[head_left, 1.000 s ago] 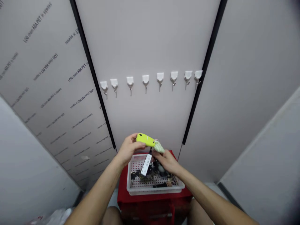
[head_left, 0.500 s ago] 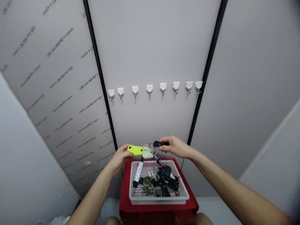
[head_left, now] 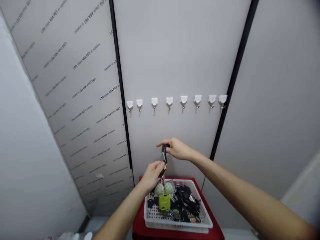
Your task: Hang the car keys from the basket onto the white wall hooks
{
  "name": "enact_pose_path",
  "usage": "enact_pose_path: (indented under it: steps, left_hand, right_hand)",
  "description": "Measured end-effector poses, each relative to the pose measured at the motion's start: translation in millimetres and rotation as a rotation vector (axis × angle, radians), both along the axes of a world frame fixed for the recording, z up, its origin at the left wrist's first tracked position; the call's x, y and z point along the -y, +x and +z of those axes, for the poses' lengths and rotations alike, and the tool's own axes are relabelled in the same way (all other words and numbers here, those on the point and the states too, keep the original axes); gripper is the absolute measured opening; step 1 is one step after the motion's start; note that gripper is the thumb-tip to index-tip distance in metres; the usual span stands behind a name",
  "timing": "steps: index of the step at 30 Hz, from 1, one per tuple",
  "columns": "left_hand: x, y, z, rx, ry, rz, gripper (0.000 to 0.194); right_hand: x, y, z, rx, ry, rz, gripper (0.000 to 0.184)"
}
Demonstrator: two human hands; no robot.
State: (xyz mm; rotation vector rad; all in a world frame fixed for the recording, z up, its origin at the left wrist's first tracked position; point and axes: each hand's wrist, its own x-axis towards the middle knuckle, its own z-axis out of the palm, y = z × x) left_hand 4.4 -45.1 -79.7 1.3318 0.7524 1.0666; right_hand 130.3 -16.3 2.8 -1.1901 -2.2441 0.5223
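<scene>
The right hand (head_left: 177, 148) is pinching the strap (head_left: 164, 153) on top, the left hand (head_left: 151, 174) apparently pinching lower; its long axis is running near-upright, below the hooks (head_left: 169, 100).

Blk strap (head_left: 164, 153) ptly hidden by R hand (head_left: 178, 149), lettering too sm. to read; red cloth (head_left: 138, 227) cut off @ btm.

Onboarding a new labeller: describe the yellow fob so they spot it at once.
Low in the view, find the white basket on the red surface. Over its left half, just below two pale green balls, is the yellow fob. It alone is a bright yellow-green block; the heap to its right is mostly black.
</scene>
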Motion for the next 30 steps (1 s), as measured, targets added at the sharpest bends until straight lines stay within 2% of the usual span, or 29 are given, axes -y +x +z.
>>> enact_pose_path:
  steps: [3, 5, 7, 9, 11, 15, 19, 21, 23, 24, 26, 28, 30]
  left_hand:
    - [-3.2, -5.1, 3.5, 0.214, -0.022, 0.109, 0.029]
    - [-4.7, -9.6, 8.8, 0.337, -0.03, 0.126, 0.027]
    - [-5.4, -13.3, 12.9, 0.415, -0.035, 0.1, 0.025]
    - [-5.6, -15.6, 13.8, 0.446, -0.044, 0.085, 0.025]
    - [-5.7, -17.3, 12.3, 0.438, -0.061, 0.091, 0.025]
    - [-6.7, -23.0, 11.8, 0.403, -0.077, 0.149, 0.028]
    - [-9.0, -32.6, 23.4, 0.438, -0.042, 0.246, 0.032]
    - [-11.1, -38.1, 31.0, 0.44, -0.028, 0.252, 0.032]
    - [-14.3, -43.4, 38.5, 0.423, -0.028, 0.227, 0.031]
    - [-16.5, -46.0, 42.4, 0.417, -0.029, 0.213, 0.031]
    - [-22.4, -50.9, 51.2, 0.435, -0.019, 0.205, 0.031]
    - [-30.2, -55.1, 62.1, 0.47, -0.002, 0.212, 0.03]
    - [-39.0, -58.3, 74.4, 0.486, 0.013, 0.223, 0.029]
  right_hand:
    - [-2.7, -1.1, -7.5, -0.378, -0.237, -0.101, 0.046]
    - [-2.3, -6.1, -16.0, -0.578, -0.412, -0.107, 0.04]
    - [-1.3, -15.9, -25.0, -0.64, -0.551, -0.02, 0.032]
    - [-1.1, -29.5, -31.0, -0.689, -0.615, 0.087, 0.03]
    - [-2.5, -44.2, -31.2, -0.828, -0.613, 0.108, 0.027]
    - [-5.0, -68.3, -17.4, -1.065, -0.483, 0.018, 0.034]
    - [-1.6, -88.3, -2.1, -1.041, -0.442, 0.067, 0.029]
    - [-0.8, -99.0, 4.2, -1.002, -0.441, 0.08, 0.024]
    - [-3.3, -108.8, 11.7, -0.986, -0.345, 0.046, 0.018]
    - [-6.1, -112.8, 16.1, -0.974, -0.249, 0.01, 0.015]
    - [-14.0, -118.0, 26.4, -0.893, 0.026, -0.091, 0.009]
    - [-23.0, -120.5, 37.8, -0.715, 0.314, -0.189, 0.006]
    - [-31.0, -122.2, 49.6, -0.516, 0.525, -0.271, 0.011]
